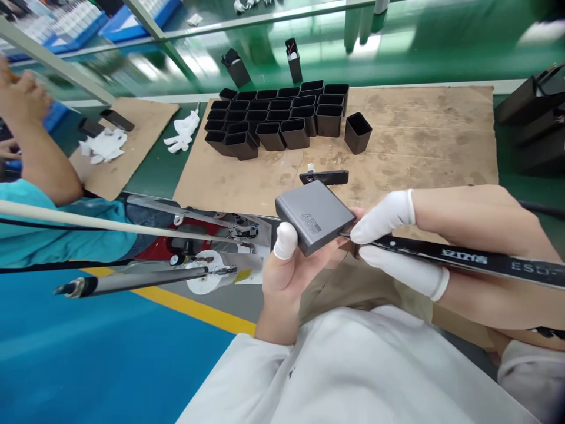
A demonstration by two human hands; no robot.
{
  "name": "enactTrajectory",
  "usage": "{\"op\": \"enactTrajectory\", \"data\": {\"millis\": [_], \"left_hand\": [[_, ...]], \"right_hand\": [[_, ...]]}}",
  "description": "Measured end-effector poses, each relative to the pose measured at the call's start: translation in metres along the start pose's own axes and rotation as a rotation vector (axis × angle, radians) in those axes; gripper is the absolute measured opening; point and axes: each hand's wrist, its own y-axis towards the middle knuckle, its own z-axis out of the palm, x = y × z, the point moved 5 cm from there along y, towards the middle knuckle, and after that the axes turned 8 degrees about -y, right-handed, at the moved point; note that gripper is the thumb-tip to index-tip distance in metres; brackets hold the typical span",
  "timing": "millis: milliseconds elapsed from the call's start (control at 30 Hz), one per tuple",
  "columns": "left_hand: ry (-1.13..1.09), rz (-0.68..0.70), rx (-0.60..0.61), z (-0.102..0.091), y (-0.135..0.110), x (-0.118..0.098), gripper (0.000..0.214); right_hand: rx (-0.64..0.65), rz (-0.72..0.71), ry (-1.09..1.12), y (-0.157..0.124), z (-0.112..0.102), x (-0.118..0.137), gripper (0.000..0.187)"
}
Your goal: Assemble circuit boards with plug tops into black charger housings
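Observation:
My left hand (289,274) is closed round a dark grey, block-shaped power bank (311,212) marked "66" on its upper face. A white finger cot covers the thumb, which presses on the near left edge. My right hand (392,227), with white cots on its fingers, pinches black tweezers (463,256) lettered "ESD". The tweezers' tips meet the right edge of the power bank, and what they touch there is too small to make out. Just beyond the power bank, a thin black part with a white tab (329,176) lies on the cardboard (424,141).
Rows of black open-topped housings (278,115) stand at the back of the cardboard, with one separate housing (358,132) to their right. Two filled housings sit behind. At left are a white glove (183,131), a pneumatic fixture (209,268) and a co-worker's arm (46,159).

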Motion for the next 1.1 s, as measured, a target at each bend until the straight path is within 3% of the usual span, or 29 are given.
{"op": "enactTrajectory", "data": {"millis": [100,200,267,367,433,533,700,900,1033,1100], "left_hand": [[-0.003,0.023,-0.042,-0.003,0.002,0.000,0.082],[0.004,0.002,0.014,-0.001,0.007,0.002,0.079],[-0.025,-0.069,0.057,0.000,0.010,0.004,0.077],[-0.112,-0.178,0.111,0.001,0.009,0.007,0.075],[-0.179,-0.235,0.113,0.002,0.007,0.009,0.073],[-0.282,-0.282,0.089,0.004,0.003,0.010,0.075],[-0.344,-0.337,0.054,0.006,0.006,0.013,0.083],[-0.308,-0.361,0.034,-0.001,0.013,0.015,0.089],[-0.272,-0.326,0.071,-0.001,0.014,0.016,0.086],[-0.235,-0.239,0.088,0.000,0.017,0.014,0.081]], "right_hand": [[0.134,-0.020,0.007,0.005,0.001,0.002,0.022],[0.185,0.027,0.131,0.010,-0.002,-0.001,0.019],[0.106,0.066,0.254,0.011,-0.005,-0.006,0.015],[-0.172,0.128,0.316,0.006,-0.008,-0.016,0.009],[-0.339,0.151,0.317,-0.001,-0.006,-0.020,0.013],[-0.451,0.171,0.329,-0.013,0.000,-0.024,0.021],[-0.541,0.192,0.355,-0.031,0.001,-0.031,0.022],[-0.519,0.209,0.358,-0.051,0.002,-0.033,0.020],[-0.481,0.133,0.453,-0.053,0.010,-0.027,0.026],[-0.540,0.095,0.438,-0.052,0.013,-0.030,0.027]]}}
